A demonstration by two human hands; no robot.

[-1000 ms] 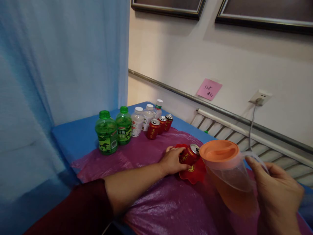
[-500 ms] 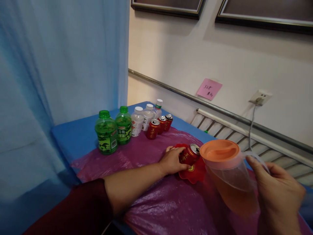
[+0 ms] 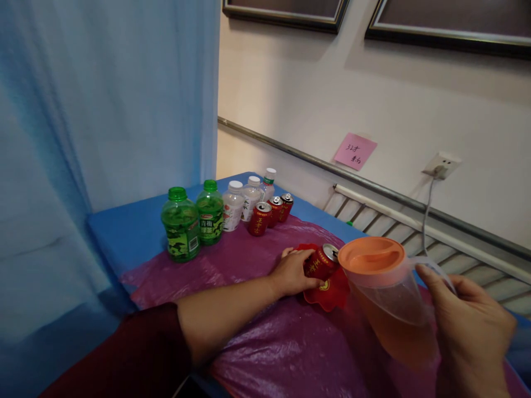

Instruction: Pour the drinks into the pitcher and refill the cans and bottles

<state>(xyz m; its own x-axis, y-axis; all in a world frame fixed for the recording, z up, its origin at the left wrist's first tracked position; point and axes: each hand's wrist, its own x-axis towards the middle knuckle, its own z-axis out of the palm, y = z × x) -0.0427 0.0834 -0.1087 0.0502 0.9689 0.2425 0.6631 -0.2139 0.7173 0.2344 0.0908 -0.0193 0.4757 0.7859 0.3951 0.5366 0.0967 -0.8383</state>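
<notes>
My left hand [image 3: 295,272] is wrapped round a red can [image 3: 321,263], which leans to the right over a scalloped red mat [image 3: 332,293]. In my right hand [image 3: 473,315] is the handle of a clear pitcher [image 3: 398,309] with an orange lid [image 3: 373,255]. Brownish liquid lies in the pitcher, which tilts to the left. Its rim is close beside the can's open top; whether they touch I cannot tell. Purple plastic sheeting [image 3: 286,342] lies under the mat.
Behind my left hand stand green bottles [image 3: 181,226], white-capped bottles [image 3: 233,207] and several red cans [image 3: 260,220] on a blue table [image 3: 124,221]. A blue curtain [image 3: 124,99] hangs at left; a radiator [image 3: 373,221] runs along the wall.
The pitcher and my right hand have shifted very slightly to the left. My left hand and the can look the same.
</notes>
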